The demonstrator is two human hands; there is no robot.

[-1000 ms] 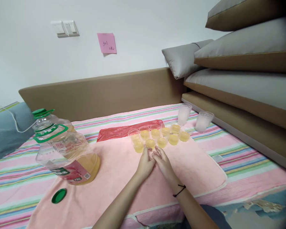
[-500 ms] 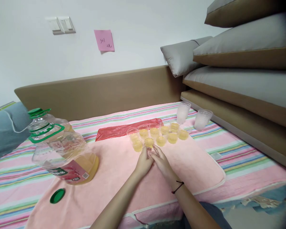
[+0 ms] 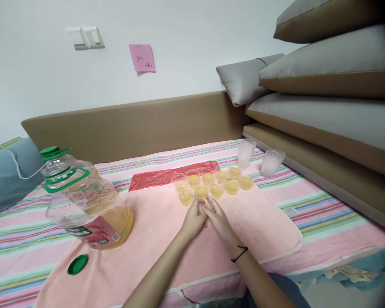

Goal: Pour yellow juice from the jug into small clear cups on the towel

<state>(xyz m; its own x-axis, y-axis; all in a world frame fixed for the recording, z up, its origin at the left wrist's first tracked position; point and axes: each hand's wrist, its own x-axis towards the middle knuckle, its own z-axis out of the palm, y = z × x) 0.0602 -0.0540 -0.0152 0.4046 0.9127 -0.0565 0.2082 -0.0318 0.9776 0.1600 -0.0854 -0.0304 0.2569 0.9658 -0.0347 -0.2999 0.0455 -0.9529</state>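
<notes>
My left hand (image 3: 194, 218) and my right hand (image 3: 217, 217) meet just in front of a clear plastic cup of yellow juice (image 3: 201, 194) in the near row. The fingers are curled in and touch one another, and I see nothing held in them. The fingertips come close to that cup; whether they touch it I cannot tell. On its left is another juice cup (image 3: 185, 197), and to its right another one (image 3: 217, 191). Several more filled cups stand behind in a second row, such as this cup (image 3: 193, 178).
At left stands a big juice jug (image 3: 96, 226) with a green handle; a second jug is partly hidden behind it. A green cap (image 3: 77, 265) lies nearby. Two stacks of nested cups (image 3: 246, 154) (image 3: 272, 162) stand behind right. A red plastic bag (image 3: 160, 176) lies behind; cushions (image 3: 324, 113) rise at right.
The view has tilted up very slightly, so everything sits a little lower in it. Hands, cups and jugs keep the same places relative to one another.
</notes>
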